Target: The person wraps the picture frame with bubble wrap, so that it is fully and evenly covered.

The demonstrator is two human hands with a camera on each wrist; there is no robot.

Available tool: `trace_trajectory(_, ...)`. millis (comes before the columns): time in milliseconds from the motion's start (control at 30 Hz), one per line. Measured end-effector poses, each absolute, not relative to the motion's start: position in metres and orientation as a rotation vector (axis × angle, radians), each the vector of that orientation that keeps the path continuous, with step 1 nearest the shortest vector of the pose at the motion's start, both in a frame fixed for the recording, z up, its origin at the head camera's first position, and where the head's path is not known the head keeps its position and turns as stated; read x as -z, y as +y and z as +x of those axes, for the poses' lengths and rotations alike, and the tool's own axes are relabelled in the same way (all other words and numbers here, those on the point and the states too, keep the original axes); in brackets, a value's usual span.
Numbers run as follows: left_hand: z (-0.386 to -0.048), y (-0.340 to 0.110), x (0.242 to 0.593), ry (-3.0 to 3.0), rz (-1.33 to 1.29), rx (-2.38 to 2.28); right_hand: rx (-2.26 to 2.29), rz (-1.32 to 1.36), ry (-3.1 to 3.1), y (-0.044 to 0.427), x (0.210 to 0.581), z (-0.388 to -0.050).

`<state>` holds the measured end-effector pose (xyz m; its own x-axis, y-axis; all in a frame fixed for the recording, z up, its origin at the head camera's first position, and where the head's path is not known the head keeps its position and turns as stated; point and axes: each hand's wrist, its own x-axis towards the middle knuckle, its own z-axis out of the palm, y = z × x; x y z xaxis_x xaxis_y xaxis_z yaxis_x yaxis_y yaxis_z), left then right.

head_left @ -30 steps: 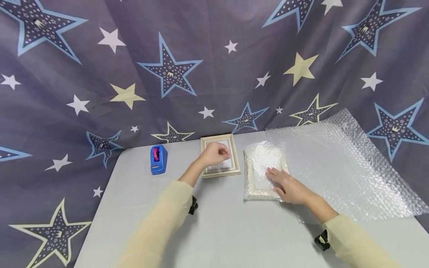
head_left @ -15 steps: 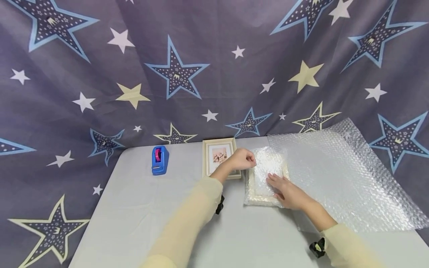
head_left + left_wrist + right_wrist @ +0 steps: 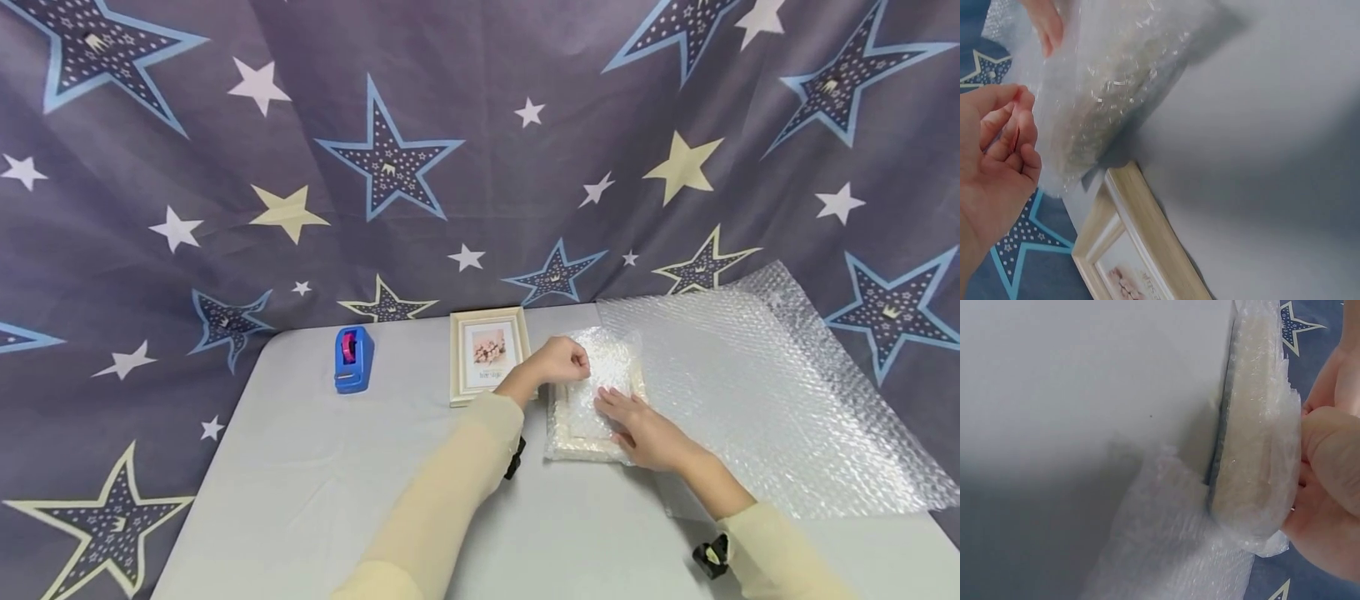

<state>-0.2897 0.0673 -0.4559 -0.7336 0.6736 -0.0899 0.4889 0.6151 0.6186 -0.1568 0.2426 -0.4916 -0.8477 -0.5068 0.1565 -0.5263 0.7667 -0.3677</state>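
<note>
A picture frame wrapped in bubble wrap [image 3: 583, 421] lies flat on the table. My right hand [image 3: 648, 427] rests on its right part with the fingers stretched out, pressing the wrap down. Above the package's upper left part is my left hand [image 3: 557, 360], its fingertips drawn together in a pinch. In the left wrist view, that left hand [image 3: 997, 140] appears to hold a small thin piece of tape, hard to make out. From the right wrist view, the wrapped frame [image 3: 1250, 437] shows its edge under layers of film.
An unwrapped cream picture frame [image 3: 490, 354] with a flower print lies left of the package, partly behind my left arm. Farther left stands a blue tape dispenser [image 3: 354, 360]. A large bubble wrap sheet [image 3: 735, 392] spreads over the right side, against a starry curtain [image 3: 480, 167].
My left hand has moved right, from over the unwrapped frame to over the wrapped one. The right hand has stayed on the package.
</note>
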Motion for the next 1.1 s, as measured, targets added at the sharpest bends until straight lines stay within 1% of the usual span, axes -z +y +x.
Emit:
trace_trajectory(200,-0.289,0.073,0.457,2.62,0.932,-0.742,-0.599,0.892,-2.85,0.24,0.49,-0.156)
trace_trajectory(333,-0.287,0.079,0.456,2.684,0.906,-0.647,-0.602,0.874,-2.852,0.24,0.488,-0.156)
trace_trajectory(700,-0.276,0.1,0.458,2.925,0.593,-0.313,-0.615,0.832,-2.907,0.241,0.489,-0.155)
trace_trajectory(1100,-0.273,0.109,0.465,3.086,0.458,-0.212,-0.624,0.816,-2.918,0.243,0.492,-0.155)
